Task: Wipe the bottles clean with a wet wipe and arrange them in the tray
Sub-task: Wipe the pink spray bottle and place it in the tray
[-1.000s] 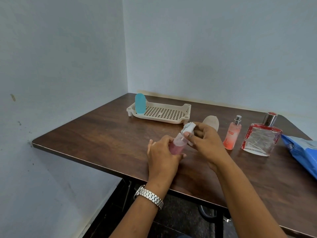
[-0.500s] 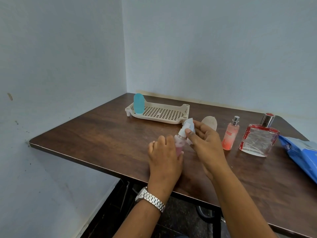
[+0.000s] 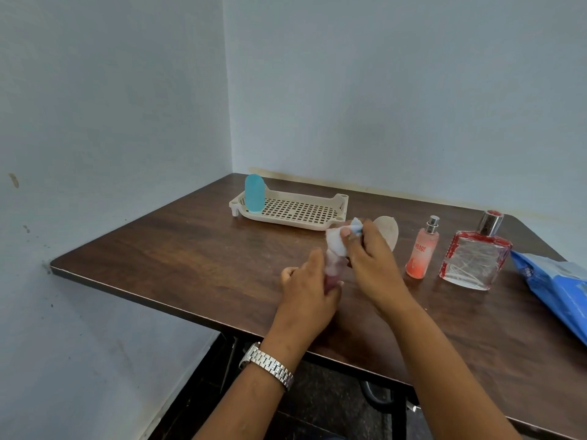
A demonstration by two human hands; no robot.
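My left hand (image 3: 306, 292) grips the lower part of a small pink spray bottle (image 3: 332, 265), held upright just above the table. My right hand (image 3: 370, 263) pinches a white wet wipe (image 3: 337, 238) around the bottle's top. A cream perforated tray (image 3: 293, 211) lies farther back, with a blue bottle (image 3: 254, 192) standing at its left end. To the right stand a beige rounded bottle (image 3: 389, 231), partly hidden behind my right hand, a slim orange-pink spray bottle (image 3: 422, 250) and a wide clear bottle with red edges (image 3: 475, 255).
A blue wet-wipe pack (image 3: 554, 281) lies at the table's right edge. The brown table (image 3: 178, 249) sits in a corner, with walls to the left and behind. Its front edge runs just under my forearms.
The wipe in my right hand has moved up over the pink bottle's top and now covers it. My left hand keeps its hold on the bottle's base.
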